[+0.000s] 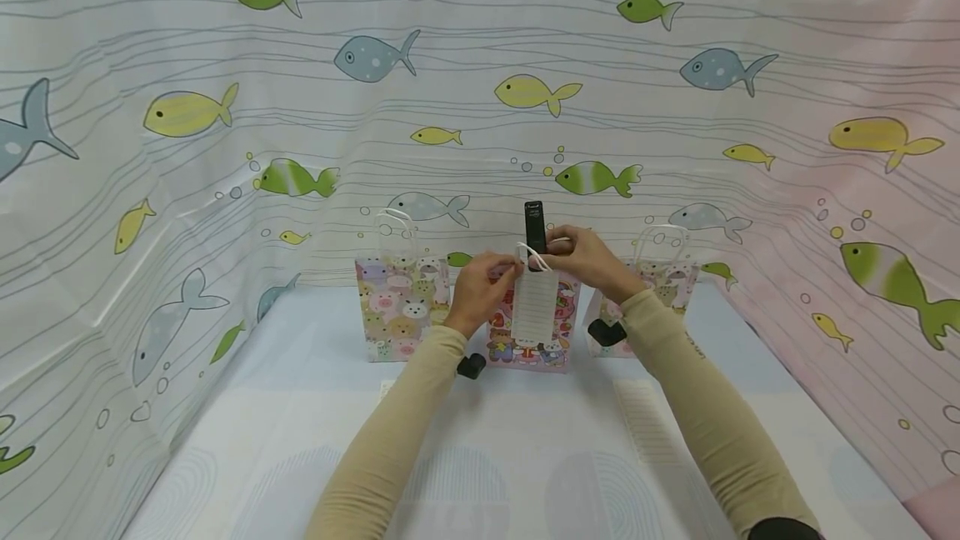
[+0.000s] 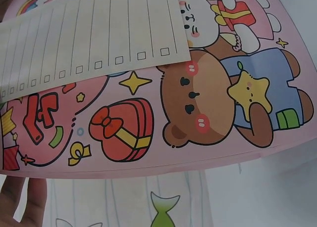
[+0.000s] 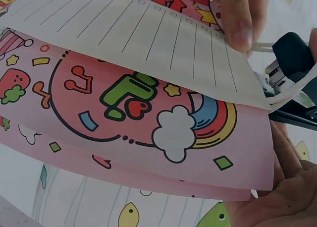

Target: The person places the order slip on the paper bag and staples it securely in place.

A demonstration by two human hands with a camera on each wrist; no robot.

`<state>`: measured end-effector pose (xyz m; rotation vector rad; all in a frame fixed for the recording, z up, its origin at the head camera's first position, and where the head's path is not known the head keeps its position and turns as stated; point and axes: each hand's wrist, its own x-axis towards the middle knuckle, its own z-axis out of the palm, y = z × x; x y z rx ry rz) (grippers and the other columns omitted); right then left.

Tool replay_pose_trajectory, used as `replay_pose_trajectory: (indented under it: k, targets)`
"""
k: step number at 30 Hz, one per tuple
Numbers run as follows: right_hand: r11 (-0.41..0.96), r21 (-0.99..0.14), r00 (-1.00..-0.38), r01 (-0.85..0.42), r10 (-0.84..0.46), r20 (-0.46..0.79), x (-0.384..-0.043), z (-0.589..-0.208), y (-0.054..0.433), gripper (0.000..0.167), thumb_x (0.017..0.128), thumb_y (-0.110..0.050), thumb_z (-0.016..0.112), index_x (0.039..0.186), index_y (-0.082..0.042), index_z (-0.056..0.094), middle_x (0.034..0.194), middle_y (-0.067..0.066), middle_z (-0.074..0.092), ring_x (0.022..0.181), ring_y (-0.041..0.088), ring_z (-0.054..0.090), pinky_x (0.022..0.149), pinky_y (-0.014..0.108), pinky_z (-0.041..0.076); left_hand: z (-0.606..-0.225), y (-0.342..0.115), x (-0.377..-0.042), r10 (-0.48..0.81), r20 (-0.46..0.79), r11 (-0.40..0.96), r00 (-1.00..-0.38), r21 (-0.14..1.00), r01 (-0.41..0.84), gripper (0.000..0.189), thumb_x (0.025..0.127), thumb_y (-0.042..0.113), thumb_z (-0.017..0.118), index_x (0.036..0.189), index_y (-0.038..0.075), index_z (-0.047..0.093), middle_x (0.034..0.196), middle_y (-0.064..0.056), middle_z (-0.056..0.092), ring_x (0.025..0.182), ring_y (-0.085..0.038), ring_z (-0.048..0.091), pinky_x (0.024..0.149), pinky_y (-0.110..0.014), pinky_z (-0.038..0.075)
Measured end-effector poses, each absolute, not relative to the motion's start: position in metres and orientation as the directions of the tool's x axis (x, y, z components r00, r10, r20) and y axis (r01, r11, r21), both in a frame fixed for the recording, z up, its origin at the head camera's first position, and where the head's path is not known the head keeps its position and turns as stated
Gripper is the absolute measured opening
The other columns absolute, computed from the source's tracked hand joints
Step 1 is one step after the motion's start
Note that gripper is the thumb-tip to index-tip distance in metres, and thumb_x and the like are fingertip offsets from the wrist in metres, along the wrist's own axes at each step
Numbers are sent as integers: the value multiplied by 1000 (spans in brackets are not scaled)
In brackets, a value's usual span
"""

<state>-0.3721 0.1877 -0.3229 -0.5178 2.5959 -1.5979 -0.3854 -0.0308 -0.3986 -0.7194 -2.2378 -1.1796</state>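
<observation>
A pink paper gift bag (image 1: 501, 336) with cartoon animals stands in the middle of the table. Over its upper front hangs a cream checklist slip (image 1: 534, 315) with ruled lines and small boxes. My left hand (image 1: 480, 288) pinches the slip and the bag's top edge; its thumb (image 3: 240, 36) lies on the slip in the right wrist view. At the bag's top right, my right hand (image 1: 588, 261) grips a black stapler (image 1: 534, 223), which points upward in the head view. The stapler is right at the slip's top end, beside the white handle (image 1: 542, 262).
To the left stands an animal-print gift bag (image 1: 405, 307), and another gift bag (image 1: 678, 283) is at the right, partly behind my right arm. A lined slip (image 1: 647, 423) lies on the table at the right; a corner of another slip (image 1: 386, 388) shows by my left sleeve. A fish-patterned sheet (image 1: 465, 165) rises behind.
</observation>
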Motion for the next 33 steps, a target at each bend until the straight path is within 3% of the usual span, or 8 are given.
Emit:
replay_pose_trajectory:
  k: [11, 18, 33]
  targets:
    - [398, -876, -943, -272, -291, 161, -371, -332, 183, 66, 86, -33, 84, 135, -4, 51, 125, 15, 66, 115, 28, 65, 100, 48, 50, -400, -31, -387, 224, 635, 473, -739, 592, 652, 23, 99, 31, 69, 114, 15, 76, 102, 1, 69, 100, -15, 64, 84, -32, 56]
    - [425, -860, -946, -283, -272, 177, -370, -337, 180, 65, 83, -41, 85, 134, -9, 61, 120, 8, 70, 110, 25, 67, 96, 47, 52, -399, -31, -386, 226, 636, 471, -738, 592, 654, 22, 99, 28, 70, 115, 14, 76, 105, 0, 70, 101, -16, 64, 84, -31, 56]
    - [438, -845, -941, -306, -276, 197, -367, -336, 177, 55, 84, -33, 86, 129, -9, 65, 113, 7, 72, 104, 24, 68, 93, 45, 53, -399, -31, -386, 229, 666, 482, -709, 556, 678, 19, 98, 23, 71, 112, 11, 76, 105, -1, 72, 101, -18, 65, 83, -30, 56]
